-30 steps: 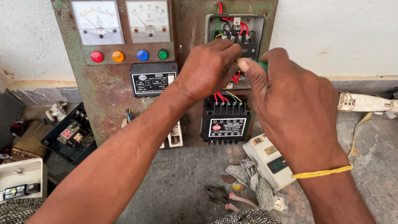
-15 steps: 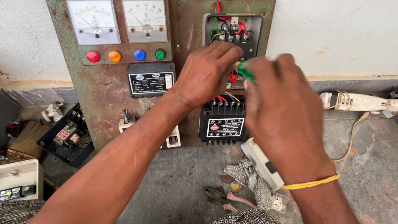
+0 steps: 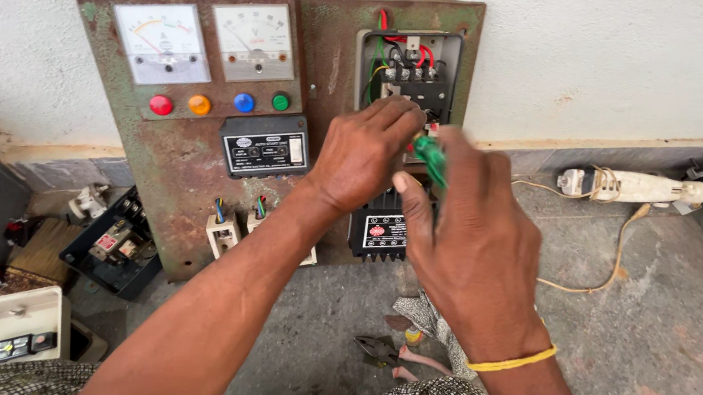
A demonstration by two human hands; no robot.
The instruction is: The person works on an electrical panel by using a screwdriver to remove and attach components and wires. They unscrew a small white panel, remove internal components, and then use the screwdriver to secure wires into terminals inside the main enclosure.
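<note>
Right hand (image 3: 470,248) pinches a green-handled screwdriver (image 3: 430,161): light, rigid, best gripped at its handle. Left hand (image 3: 365,159), fingers curled, steadies the contactor (image 3: 414,85), stiff with fragile wiring, on a rusty upright panel (image 3: 186,159) bearing 2 meters.

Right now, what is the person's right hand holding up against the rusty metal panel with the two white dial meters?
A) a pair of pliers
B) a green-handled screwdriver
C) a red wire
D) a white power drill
B: the right hand grips a green-handled screwdriver by the wired contactor on the rusty metal panel, while the left hand rests there too. The pliers lie on the floor.
</note>
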